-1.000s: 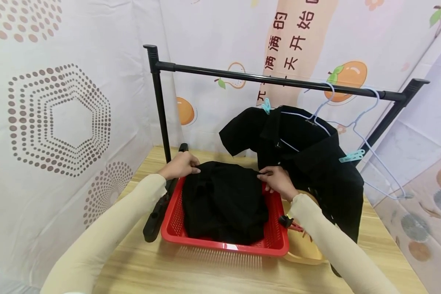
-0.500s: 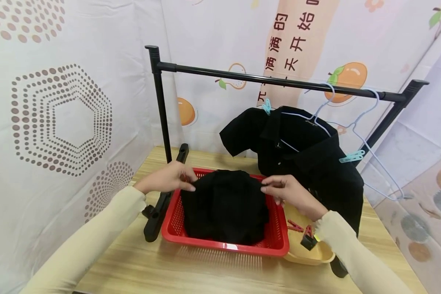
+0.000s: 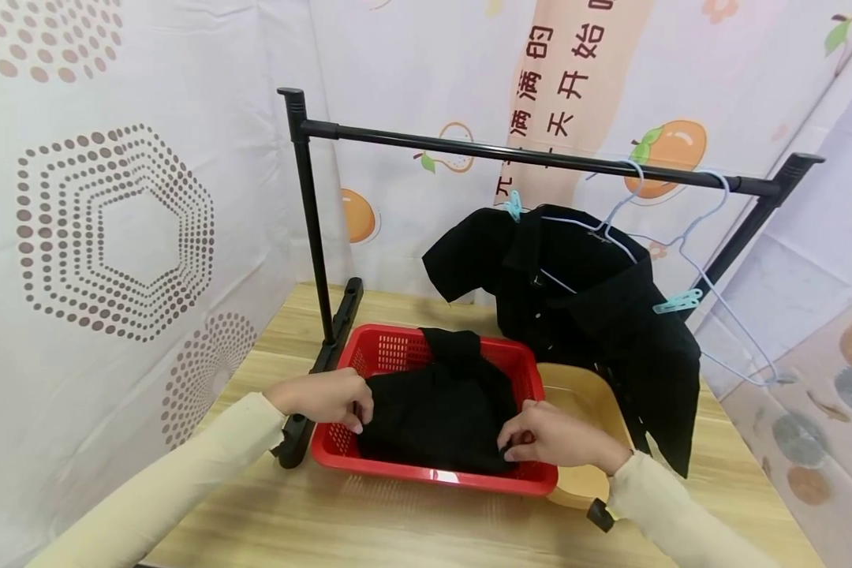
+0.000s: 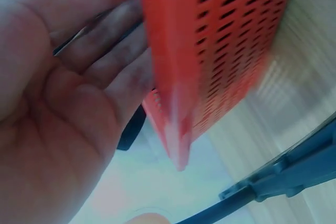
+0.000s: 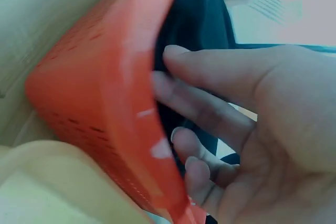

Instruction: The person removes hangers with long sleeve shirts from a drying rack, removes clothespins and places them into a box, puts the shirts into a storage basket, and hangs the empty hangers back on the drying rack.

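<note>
A black garment (image 3: 433, 418) lies bunched in the red plastic basket (image 3: 436, 476); its kind cannot be made out. At the garment's left side, my left hand (image 3: 326, 397) pinches the cloth near the basket's wall. My right hand (image 3: 561, 436) pinches the garment's near right part, just inside the rim. In the left wrist view, the basket rim (image 4: 170, 51) hides the left fingertips. Thumb and fingers of the right hand (image 5: 226, 114) come close around the dark cloth (image 5: 197, 11) in the right wrist view.
A black clothes rack (image 3: 539, 156) spans the back. A black shirt (image 3: 589, 308) hangs there on a blue hanger (image 3: 614, 225) with light-blue clothespins (image 3: 679, 302). Another blue hanger (image 3: 741, 323) hangs to its right. A yellow basin (image 3: 575, 481) stands right of the basket on the wooden table (image 3: 397, 532).
Both hands have come toward the basket's near side, bringing the garment's upper part down with them. A dark flap of cloth now shows at the basket's far rim.
</note>
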`<action>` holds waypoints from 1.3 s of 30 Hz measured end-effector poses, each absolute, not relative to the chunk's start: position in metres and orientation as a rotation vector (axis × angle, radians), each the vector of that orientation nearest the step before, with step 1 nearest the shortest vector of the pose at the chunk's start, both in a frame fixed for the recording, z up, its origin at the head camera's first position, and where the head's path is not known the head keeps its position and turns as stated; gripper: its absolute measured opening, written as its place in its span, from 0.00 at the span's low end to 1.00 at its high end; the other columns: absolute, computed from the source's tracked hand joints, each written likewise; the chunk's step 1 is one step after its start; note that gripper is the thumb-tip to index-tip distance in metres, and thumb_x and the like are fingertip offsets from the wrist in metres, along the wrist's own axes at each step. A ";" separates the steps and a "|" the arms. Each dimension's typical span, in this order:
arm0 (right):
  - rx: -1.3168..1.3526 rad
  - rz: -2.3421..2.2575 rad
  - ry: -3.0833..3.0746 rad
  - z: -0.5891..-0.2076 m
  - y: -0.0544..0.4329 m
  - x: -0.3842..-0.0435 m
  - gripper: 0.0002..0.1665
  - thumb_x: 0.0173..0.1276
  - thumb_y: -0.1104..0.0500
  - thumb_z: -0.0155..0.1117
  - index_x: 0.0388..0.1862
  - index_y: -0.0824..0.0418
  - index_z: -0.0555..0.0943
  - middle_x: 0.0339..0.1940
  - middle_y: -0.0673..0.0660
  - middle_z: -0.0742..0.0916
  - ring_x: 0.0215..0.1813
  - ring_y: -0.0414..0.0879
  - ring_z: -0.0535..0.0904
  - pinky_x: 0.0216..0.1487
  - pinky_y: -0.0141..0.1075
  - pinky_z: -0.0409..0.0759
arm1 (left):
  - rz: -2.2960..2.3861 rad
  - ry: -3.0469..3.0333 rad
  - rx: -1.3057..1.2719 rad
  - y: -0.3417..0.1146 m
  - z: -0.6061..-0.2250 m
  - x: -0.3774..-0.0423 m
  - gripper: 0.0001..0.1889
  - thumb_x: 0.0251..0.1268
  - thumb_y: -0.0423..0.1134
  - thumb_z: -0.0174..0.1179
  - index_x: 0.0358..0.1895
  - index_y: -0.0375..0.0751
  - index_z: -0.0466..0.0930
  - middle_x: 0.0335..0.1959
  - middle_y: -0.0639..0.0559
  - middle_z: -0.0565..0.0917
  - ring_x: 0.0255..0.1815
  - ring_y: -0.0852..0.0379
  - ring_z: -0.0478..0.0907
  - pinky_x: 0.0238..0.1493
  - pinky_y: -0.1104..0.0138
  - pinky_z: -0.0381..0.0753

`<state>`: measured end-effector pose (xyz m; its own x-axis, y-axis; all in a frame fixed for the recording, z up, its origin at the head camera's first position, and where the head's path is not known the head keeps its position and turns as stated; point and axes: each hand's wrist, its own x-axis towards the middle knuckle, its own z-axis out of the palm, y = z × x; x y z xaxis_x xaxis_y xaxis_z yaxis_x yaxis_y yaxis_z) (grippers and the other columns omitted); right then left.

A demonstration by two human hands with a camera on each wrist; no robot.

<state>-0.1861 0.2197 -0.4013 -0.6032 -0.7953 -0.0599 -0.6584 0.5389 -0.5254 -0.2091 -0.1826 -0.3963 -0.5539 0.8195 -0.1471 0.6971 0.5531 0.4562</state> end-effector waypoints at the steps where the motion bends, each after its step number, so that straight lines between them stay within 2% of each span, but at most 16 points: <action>1: -1.218 -0.632 2.504 -0.403 0.218 -0.185 0.05 0.66 0.57 0.76 0.41 0.48 0.90 0.32 0.35 0.84 0.38 0.37 0.72 0.39 0.32 0.74 | 0.473 2.448 1.212 -0.182 -0.398 -0.208 0.03 0.62 0.32 0.73 0.36 0.45 0.90 0.35 0.61 0.86 0.34 0.69 0.81 0.42 0.71 0.82; 4: -1.243 -0.577 2.518 -0.408 0.214 -0.184 0.05 0.66 0.57 0.76 0.41 0.49 0.91 0.32 0.36 0.85 0.36 0.38 0.70 0.38 0.31 0.71 | 0.388 2.456 1.142 -0.179 -0.403 -0.206 0.04 0.63 0.36 0.73 0.39 0.44 0.90 0.39 0.60 0.87 0.39 0.66 0.82 0.46 0.69 0.82; 9: -1.335 -0.490 2.552 -0.420 0.209 -0.184 0.05 0.65 0.57 0.76 0.40 0.50 0.91 0.31 0.37 0.87 0.33 0.34 0.68 0.35 0.29 0.68 | 0.314 2.464 1.061 -0.175 -0.408 -0.204 0.09 0.67 0.41 0.71 0.47 0.43 0.90 0.45 0.57 0.88 0.46 0.63 0.82 0.51 0.65 0.82; 13: -1.382 -0.405 2.579 -0.426 0.207 -0.186 0.03 0.65 0.57 0.76 0.38 0.50 0.91 0.28 0.35 0.84 0.31 0.32 0.69 0.37 0.30 0.66 | 0.318 2.453 1.062 -0.175 -0.410 -0.205 0.09 0.71 0.42 0.67 0.47 0.44 0.90 0.44 0.58 0.87 0.43 0.66 0.81 0.50 0.67 0.82; 16: -1.372 -0.450 2.493 -0.423 0.207 -0.189 0.04 0.66 0.58 0.76 0.39 0.52 0.90 0.29 0.36 0.85 0.32 0.31 0.73 0.39 0.29 0.71 | 0.386 2.442 1.125 -0.176 -0.409 -0.209 0.07 0.73 0.40 0.65 0.45 0.43 0.91 0.39 0.60 0.86 0.37 0.68 0.79 0.45 0.69 0.81; 20: -1.218 -0.612 2.275 -0.405 0.211 -0.199 0.06 0.70 0.55 0.73 0.44 0.52 0.88 0.32 0.40 0.87 0.34 0.35 0.81 0.40 0.31 0.80 | 0.544 2.447 1.212 -0.176 -0.400 -0.220 0.07 0.75 0.37 0.63 0.41 0.43 0.91 0.33 0.59 0.86 0.31 0.66 0.80 0.40 0.69 0.81; 23: -1.112 -0.701 2.215 -0.392 0.213 -0.212 0.07 0.75 0.51 0.67 0.44 0.51 0.87 0.30 0.44 0.87 0.32 0.39 0.82 0.38 0.33 0.81 | 0.670 2.471 1.202 -0.176 -0.390 -0.231 0.08 0.76 0.37 0.61 0.41 0.43 0.90 0.31 0.57 0.87 0.30 0.62 0.83 0.38 0.68 0.81; 27: -1.052 -0.798 2.325 -0.382 0.210 -0.235 0.12 0.79 0.50 0.61 0.40 0.55 0.86 0.26 0.52 0.86 0.27 0.43 0.78 0.34 0.34 0.78 | 0.799 2.478 1.090 -0.173 -0.375 -0.249 0.09 0.77 0.37 0.60 0.44 0.41 0.90 0.35 0.53 0.89 0.32 0.57 0.86 0.37 0.65 0.83; 30: -0.951 -0.873 2.474 -0.379 0.204 -0.253 0.14 0.80 0.51 0.61 0.41 0.60 0.85 0.25 0.54 0.85 0.25 0.45 0.76 0.30 0.35 0.76 | 0.849 2.482 0.999 -0.167 -0.368 -0.267 0.10 0.78 0.37 0.59 0.45 0.40 0.90 0.36 0.49 0.89 0.34 0.51 0.86 0.38 0.62 0.84; 34: -0.740 -0.999 2.620 -0.381 0.193 -0.275 0.13 0.79 0.53 0.61 0.46 0.62 0.85 0.28 0.56 0.86 0.27 0.51 0.78 0.30 0.38 0.77 | 0.920 2.529 0.880 -0.156 -0.363 -0.291 0.10 0.79 0.37 0.58 0.46 0.36 0.89 0.38 0.40 0.88 0.38 0.43 0.86 0.41 0.57 0.84; 39: -0.551 -1.147 2.642 -0.391 0.179 -0.295 0.16 0.79 0.53 0.62 0.57 0.63 0.82 0.35 0.58 0.89 0.33 0.58 0.82 0.32 0.41 0.79 | 1.022 2.550 0.724 -0.145 -0.369 -0.313 0.12 0.79 0.36 0.58 0.50 0.30 0.86 0.43 0.36 0.87 0.38 0.45 0.86 0.45 0.54 0.85</action>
<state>-0.2951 0.1787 -0.3912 -0.9085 -0.4159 -0.0416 -0.2535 0.6274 -0.7363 -0.3135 -0.1445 -0.3690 -0.8280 0.5540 -0.0865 0.3408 0.6197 0.7069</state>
